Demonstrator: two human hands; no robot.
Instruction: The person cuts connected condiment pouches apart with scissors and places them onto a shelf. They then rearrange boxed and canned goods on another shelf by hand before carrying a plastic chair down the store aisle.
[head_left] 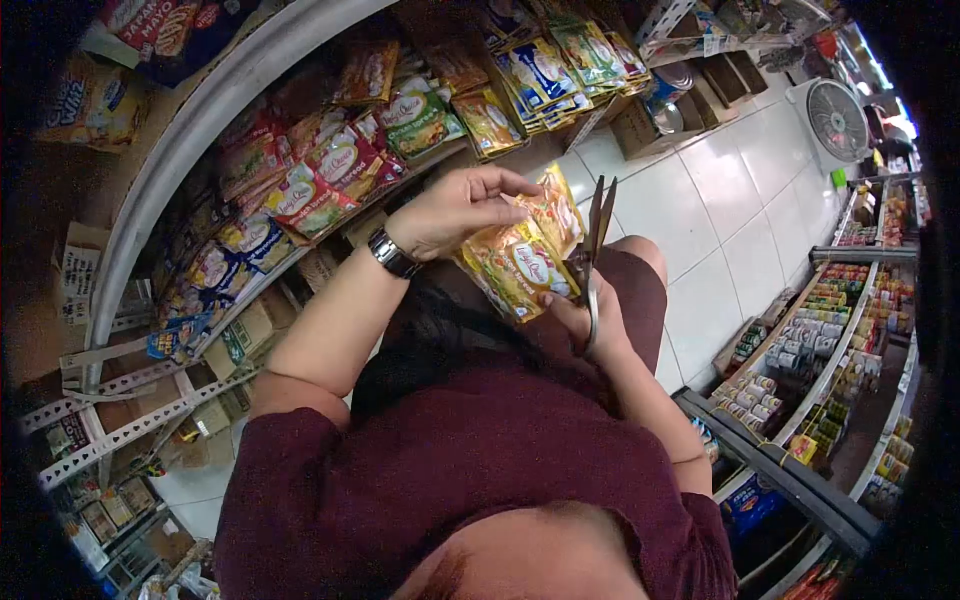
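Observation:
My left hand [462, 212], with a metal-band watch [394, 254] on the wrist, has its thumb and fingers closed at the top edge of a yellow-orange spread pouch [556, 218]. Overlapping it, a second spread pouch [520, 266] with a red-and-white label lies nearer to me. My right hand [592, 312] pinches that nearer pouch under its thumb. The same hand also holds a pair of scissors [600, 215], blades pointing up and away, slightly apart beside the pouches. Whether the two pouches are joined, I cannot tell.
Ahead and to the left, a shelf holds rows of spread pouches [345, 165] and mayonnaise pouches [540, 75]. Shelves of cans [800, 340] stand on the right. A white fan [835, 120] is on the tiled floor [705, 215], beyond cardboard boxes [650, 130].

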